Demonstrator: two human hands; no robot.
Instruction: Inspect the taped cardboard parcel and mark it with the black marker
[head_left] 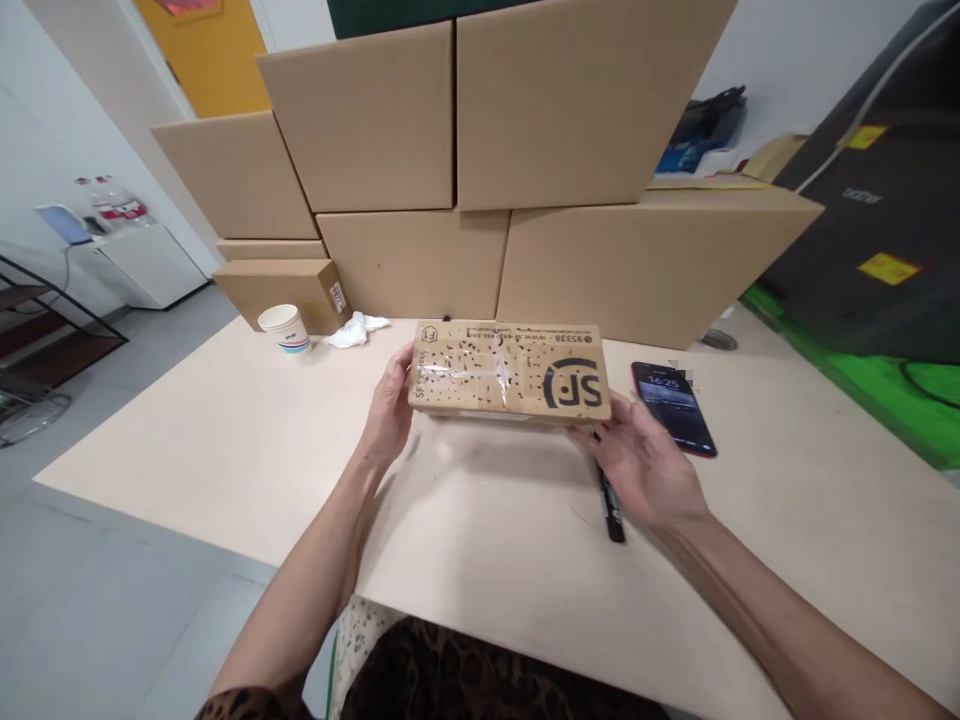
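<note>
Both hands hold a small brown cardboard box (510,370) above the table, its taped top covered in dark specks and a large SF logo. My left hand (390,410) is closed around its left end. At the right end, my right hand (645,460) grips the lower corner, with some fingers hidden under the box. Just below the right hand a black marker pen (612,505) lies on the table, its upper part partly hidden. Right of that hand, a smartphone (675,408) lies face up with its screen lit.
Large cardboard boxes (412,265) are stacked along the back of the table (480,560). A paper cup (285,328), a crumpled tissue (358,330) and a smaller carton (277,295) stand at the back left. A roll of tape (718,340) lies at the back right.
</note>
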